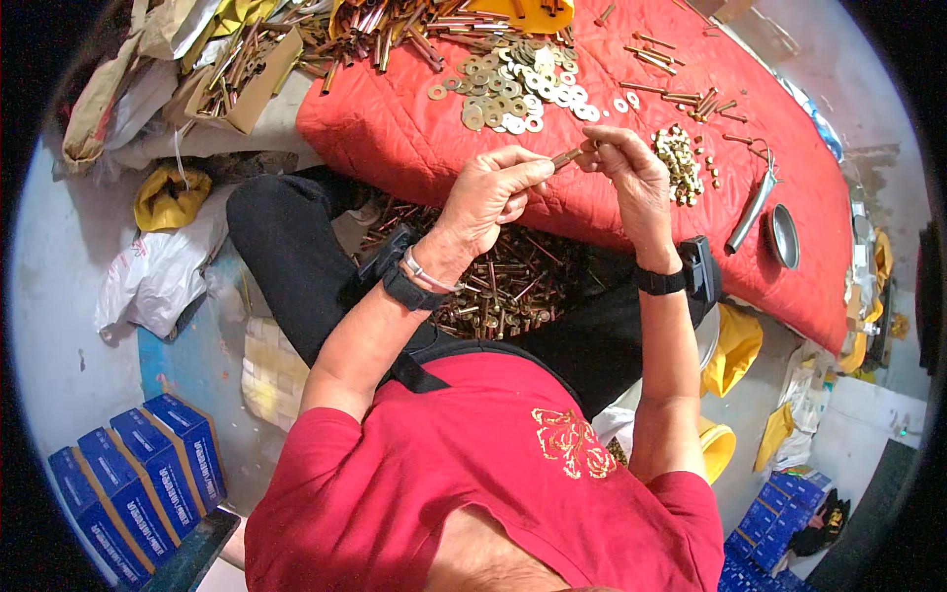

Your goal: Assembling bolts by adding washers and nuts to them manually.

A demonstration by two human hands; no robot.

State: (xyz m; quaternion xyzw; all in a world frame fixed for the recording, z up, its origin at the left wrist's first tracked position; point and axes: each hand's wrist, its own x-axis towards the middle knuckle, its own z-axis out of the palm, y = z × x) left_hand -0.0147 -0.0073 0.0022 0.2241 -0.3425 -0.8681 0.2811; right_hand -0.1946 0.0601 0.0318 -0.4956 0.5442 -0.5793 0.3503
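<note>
My left hand [491, 192] pinches a short brass-coloured bolt [565, 159] between thumb and fingers, above the red padded cover. At its other end, the bent fingers of my right hand [633, 173] close on the tip; whether a small part sits between them is hidden. Flat ring washers [493, 94], some brassy and some silver, lie in a heap beyond my hands. Just right of my right hand is a pile of small brass-coloured nuts [677, 158]. Below my hands, between my legs, many bolts [503, 286] with metal fittings are heaped.
Copper-coloured tubes [385, 35] spill across the far left, by a cardboard box [242, 94]. Loose bolts [681, 97] lie far right on the red cover [395, 118]. A dark-handled tool [752, 212] and a small oval dish [783, 237] are at right. Blue boxes [148, 474] stand lower left.
</note>
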